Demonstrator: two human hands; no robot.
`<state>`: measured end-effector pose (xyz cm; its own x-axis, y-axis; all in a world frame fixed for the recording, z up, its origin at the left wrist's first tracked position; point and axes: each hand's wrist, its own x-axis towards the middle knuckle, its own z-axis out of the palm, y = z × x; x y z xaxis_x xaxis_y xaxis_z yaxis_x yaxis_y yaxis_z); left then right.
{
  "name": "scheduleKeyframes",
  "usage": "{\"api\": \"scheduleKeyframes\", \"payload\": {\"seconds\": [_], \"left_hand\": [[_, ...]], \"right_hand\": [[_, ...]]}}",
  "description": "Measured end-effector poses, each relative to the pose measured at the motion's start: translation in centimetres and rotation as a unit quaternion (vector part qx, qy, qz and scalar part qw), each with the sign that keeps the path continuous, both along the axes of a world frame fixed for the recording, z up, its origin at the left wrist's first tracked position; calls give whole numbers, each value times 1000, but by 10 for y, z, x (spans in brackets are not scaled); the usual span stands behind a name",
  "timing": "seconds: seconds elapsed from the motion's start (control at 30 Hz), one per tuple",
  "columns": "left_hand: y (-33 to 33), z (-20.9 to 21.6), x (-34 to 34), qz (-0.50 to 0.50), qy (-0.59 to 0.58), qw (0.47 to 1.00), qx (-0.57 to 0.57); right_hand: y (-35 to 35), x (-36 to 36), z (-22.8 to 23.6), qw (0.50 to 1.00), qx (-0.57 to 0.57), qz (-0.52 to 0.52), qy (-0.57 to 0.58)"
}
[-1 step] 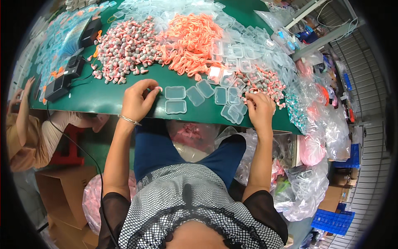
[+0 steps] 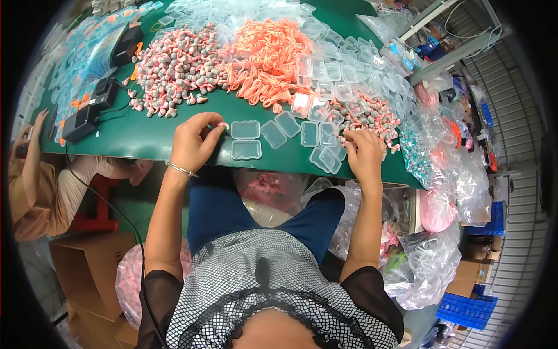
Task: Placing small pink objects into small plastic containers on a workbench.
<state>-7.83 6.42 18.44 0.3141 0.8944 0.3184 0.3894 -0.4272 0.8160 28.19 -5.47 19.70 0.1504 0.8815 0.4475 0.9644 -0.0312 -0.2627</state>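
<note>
My left hand is closed in a pinch over the near part of the table, with a small curled pink-and-white piece at its fingertips. Right beside it lies an opened clear plastic case, its two halves flat. My right hand has its fingers drawn together at the near edge of a small heap of pink-and-grey pieces; what its fingertips hold is too small to make out. Between my hands lie more clear cases, one opened and several clustered next to my right fingers.
Farther back are a big heap of pink-and-grey pieces, bundled orange cords and many clear cases. Black boxes with a cable stand at left. Teal-and-white pieces lie at right. Another person's arm is at far left.
</note>
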Motion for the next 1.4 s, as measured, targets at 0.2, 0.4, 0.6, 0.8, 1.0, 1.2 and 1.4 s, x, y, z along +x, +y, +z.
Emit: {"api": "scheduleKeyframes", "payload": {"seconds": [0.2, 0.4, 0.6, 0.8, 1.0, 1.2, 1.4], "left_hand": [[-17, 0, 8, -29, -41, 999, -20], [-32, 4, 11, -62, -54, 996, -39], [-38, 3, 11, -53, -52, 996, -50], [-39, 0, 18, -51, -29, 998, -29], [-42, -2, 15, -46, -9, 999, 17], [-41, -2, 13, -29, 18, 999, 25], [-38, 0, 22, -29, 54, 996, 67]], "right_hand": [[4, 2, 2, 996, -28, 27, -75], [4, 7, 5, 997, 11, 32, 66], [8, 4, -4, 999, 38, 38, -8], [9, 7, -3, 996, 9, 49, -76], [8, 10, 2, 997, -33, 61, -26], [12, 7, 4, 996, -73, 51, -30], [-4, -8, 24, 998, -11, 48, 40]]}}
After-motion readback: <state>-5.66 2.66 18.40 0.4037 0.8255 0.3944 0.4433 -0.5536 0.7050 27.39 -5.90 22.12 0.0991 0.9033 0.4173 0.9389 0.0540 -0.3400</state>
